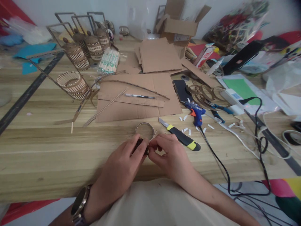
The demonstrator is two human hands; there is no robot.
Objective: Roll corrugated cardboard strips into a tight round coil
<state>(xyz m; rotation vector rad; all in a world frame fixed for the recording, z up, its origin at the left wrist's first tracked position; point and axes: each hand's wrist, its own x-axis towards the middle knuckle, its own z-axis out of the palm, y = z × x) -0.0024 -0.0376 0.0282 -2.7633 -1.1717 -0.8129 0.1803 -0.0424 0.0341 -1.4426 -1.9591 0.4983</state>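
Observation:
My left hand and my right hand meet near the front edge of a wooden table. Both pinch the near side of a thin cardboard ring that lies on the table just beyond my fingers. A small dark object sits between my left fingers, too hidden to name. A watch is on my left wrist. A yellow and black utility knife lies just right of my right hand.
A blue glue gun with a black cable lies right of the knife among white scraps. Flat cardboard sheets with a pen lie ahead. Stick baskets, a cardboard box, a phone, scissors and clutter fill the back.

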